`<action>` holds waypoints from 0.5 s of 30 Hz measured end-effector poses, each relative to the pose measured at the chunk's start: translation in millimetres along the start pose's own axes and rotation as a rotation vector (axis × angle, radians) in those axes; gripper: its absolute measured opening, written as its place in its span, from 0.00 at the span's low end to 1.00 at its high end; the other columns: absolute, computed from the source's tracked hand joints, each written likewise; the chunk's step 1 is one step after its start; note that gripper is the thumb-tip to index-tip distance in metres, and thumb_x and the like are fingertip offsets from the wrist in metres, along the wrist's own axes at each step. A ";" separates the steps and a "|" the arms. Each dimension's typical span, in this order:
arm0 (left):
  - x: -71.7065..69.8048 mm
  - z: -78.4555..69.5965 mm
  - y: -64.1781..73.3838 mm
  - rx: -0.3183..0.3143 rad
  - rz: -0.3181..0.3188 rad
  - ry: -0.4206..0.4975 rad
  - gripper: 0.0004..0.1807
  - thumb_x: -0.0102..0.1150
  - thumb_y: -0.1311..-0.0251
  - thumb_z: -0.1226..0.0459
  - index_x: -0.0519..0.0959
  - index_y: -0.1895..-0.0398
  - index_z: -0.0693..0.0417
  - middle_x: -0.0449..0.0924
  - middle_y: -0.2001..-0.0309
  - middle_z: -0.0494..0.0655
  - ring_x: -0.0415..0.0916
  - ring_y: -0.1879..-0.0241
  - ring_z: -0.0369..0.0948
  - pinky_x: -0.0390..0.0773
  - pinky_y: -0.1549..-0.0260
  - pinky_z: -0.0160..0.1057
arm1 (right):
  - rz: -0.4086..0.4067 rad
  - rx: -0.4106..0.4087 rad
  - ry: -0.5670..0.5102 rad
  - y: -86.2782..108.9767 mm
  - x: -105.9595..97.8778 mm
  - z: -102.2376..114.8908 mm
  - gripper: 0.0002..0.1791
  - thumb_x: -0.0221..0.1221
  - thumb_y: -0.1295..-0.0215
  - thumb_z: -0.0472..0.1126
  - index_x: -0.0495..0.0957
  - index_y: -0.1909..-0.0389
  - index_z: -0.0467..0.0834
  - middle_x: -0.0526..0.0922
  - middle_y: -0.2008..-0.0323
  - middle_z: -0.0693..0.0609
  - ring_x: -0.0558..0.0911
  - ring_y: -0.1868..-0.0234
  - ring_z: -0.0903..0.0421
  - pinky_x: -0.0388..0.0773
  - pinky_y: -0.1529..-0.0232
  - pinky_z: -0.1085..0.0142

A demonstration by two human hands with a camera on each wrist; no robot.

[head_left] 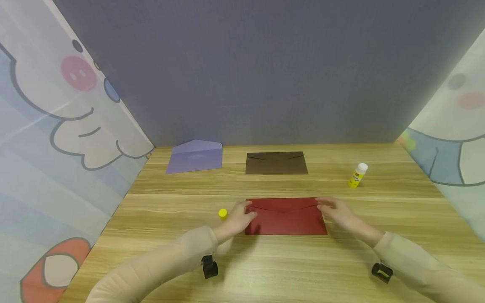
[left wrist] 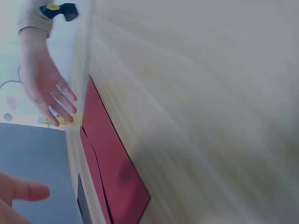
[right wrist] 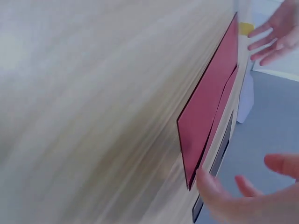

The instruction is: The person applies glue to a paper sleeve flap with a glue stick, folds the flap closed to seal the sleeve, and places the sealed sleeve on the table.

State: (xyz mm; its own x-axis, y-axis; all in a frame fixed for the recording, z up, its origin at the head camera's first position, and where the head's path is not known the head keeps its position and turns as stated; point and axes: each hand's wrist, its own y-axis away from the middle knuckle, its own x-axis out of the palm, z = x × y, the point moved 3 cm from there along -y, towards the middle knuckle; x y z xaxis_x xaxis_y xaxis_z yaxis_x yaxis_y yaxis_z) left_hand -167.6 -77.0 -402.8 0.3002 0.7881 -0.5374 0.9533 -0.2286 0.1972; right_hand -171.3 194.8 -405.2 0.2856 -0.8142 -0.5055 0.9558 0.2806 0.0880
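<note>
A red envelope lies flat on the wooden table with its pointed flap folded down along the far side. At its left end hovers my left hand, thumb and fingers spread apart and nothing held. My right hand is over the far right corner, its fingers loosely bent; the right wrist view shows the fingertips right by the envelope's corner. Just left of my left hand stands a yellow cap.
Behind the red envelope lies a dark brown envelope with its flap down. A purple envelope, flap raised, is at the back left. To the right stands a yellow glue stick with a white top. A grey panel rises behind the table.
</note>
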 end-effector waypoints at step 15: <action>0.3 11.5 -0.3 -0.227 -0.069 0.287 0.26 0.46 0.41 0.66 0.59 0.43 0.75 0.61 0.43 0.68 0.59 0.44 0.59 0.63 0.47 0.54 | 0.047 0.259 -0.274 4.6 -3.4 -11.5 0.28 0.39 0.33 0.38 0.47 0.39 0.23 0.53 0.42 0.24 0.63 0.44 0.33 0.68 0.47 0.53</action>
State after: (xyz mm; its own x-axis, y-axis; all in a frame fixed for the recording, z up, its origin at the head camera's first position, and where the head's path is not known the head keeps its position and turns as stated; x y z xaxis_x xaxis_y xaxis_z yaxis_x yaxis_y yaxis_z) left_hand -167.4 -83.3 -412.4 0.1834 0.9328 -0.3103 0.9300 -0.0623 0.3623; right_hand -168.7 204.7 -413.0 0.3041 -0.9191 -0.2505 0.9172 0.2115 0.3376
